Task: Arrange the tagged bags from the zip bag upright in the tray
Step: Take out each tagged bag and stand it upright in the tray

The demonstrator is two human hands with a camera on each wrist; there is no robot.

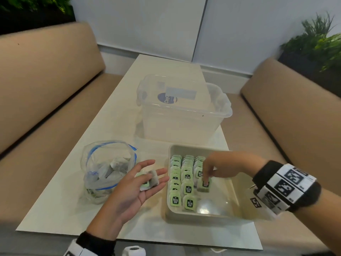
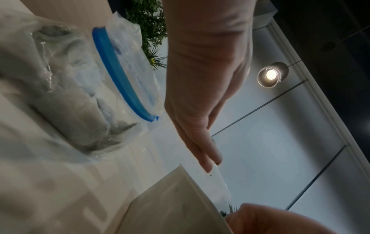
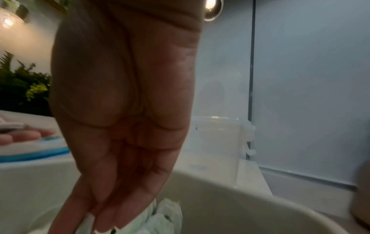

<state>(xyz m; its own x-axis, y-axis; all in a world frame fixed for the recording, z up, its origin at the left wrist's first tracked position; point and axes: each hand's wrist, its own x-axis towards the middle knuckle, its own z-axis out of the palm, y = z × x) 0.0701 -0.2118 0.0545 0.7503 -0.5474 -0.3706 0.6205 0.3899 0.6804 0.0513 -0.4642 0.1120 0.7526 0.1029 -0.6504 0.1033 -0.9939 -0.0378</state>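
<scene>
A beige tray [image 1: 227, 197] at the front right of the table holds three rows of tagged bags [image 1: 187, 188] standing upright, green tags up. My right hand [image 1: 205, 179] reaches down into the tray and pinches a tagged bag [image 1: 203, 185] at the near end of the right row; in the right wrist view the fingertips [image 3: 104, 213] press against its white paper [image 3: 166, 218]. My left hand [image 1: 159, 171] hovers palm up between the zip bag [image 1: 108, 170] and the tray, fingers straight, with a couple of tagged bags [image 1: 148, 180] lying on them.
A clear plastic tub [image 1: 181, 115] stands behind the tray. The zip bag, blue seal open, still holds several bags [image 2: 80, 102]. Tan bench seats flank the white table [image 1: 118, 111]. The tray's right half is bare.
</scene>
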